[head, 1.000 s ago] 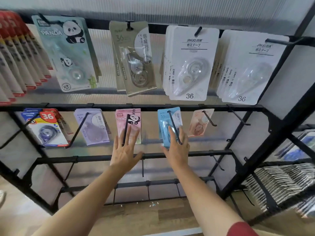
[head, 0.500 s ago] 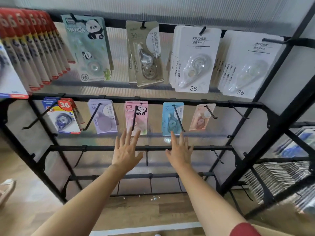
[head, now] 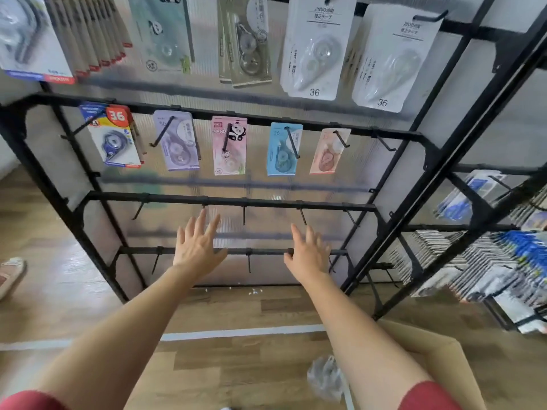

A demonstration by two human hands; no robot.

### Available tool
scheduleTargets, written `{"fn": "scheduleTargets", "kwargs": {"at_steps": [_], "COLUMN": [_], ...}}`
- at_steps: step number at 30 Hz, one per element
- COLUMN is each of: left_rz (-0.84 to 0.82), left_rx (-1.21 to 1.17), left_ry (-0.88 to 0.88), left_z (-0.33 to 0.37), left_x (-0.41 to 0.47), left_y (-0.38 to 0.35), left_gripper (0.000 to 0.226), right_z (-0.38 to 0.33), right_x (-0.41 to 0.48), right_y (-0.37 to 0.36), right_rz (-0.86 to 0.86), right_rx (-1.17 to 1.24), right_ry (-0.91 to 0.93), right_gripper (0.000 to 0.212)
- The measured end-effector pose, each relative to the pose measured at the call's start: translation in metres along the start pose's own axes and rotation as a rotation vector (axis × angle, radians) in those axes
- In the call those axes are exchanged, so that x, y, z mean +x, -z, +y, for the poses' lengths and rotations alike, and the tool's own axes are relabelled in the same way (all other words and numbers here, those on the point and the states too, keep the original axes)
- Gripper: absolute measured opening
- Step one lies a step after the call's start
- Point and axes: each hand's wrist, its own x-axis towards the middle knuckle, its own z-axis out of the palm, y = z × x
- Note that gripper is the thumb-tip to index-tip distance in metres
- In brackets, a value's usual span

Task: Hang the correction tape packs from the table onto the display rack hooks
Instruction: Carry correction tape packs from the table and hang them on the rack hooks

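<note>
Correction tape packs hang on the black display rack (head: 228,200). The middle row holds a blue-and-red pack (head: 117,137), a purple pack (head: 177,142), a pink panda pack (head: 228,145), a blue pack (head: 282,149) and a peach pack (head: 328,151). White packs (head: 318,48) hang in the row above. My left hand (head: 199,247) and my right hand (head: 307,253) are both empty with fingers spread, held in front of the bare lower hooks (head: 244,216), well below the hung packs.
A cardboard box (head: 438,362) sits at the lower right with crumpled plastic wrap (head: 324,377) beside it. A second rack (head: 485,261) on the right is packed with goods. A shoe (head: 10,275) rests on the wooden floor at the left.
Both hands came down and away from the middle row; my right hand let go of the blue pack, which now hangs on its hook. The view tilted downward.
</note>
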Motion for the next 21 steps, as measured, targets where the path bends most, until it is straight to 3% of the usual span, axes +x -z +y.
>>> {"fn": "scheduleTargets", "kwargs": {"at_steps": [4,12,21], "left_rz": [0.029,-0.041,-0.018], "left_rx": [-0.025,-0.133,-0.114], "left_ry": [0.075,0.273,0.467], "left_z": [0.008,0.025,0.009], "left_x": [-0.045,-0.183,-0.319], "left_y": [-0.001,-0.032,-0.040], "left_gripper": [0.081,0.083,0.081], "right_z": [0.006,0.015,-0.021], "right_x": [-0.034,-0.138,-0.230], "right_y": [-0.004,-0.027,-0.053], "right_rz": [-0.001,-0.163,-0.253], "right_rx": [-0.002,0.063,0.031], "right_ry": [0.080,0.206,0.403], "right_gripper": [0.070,0.068,0.069]}}
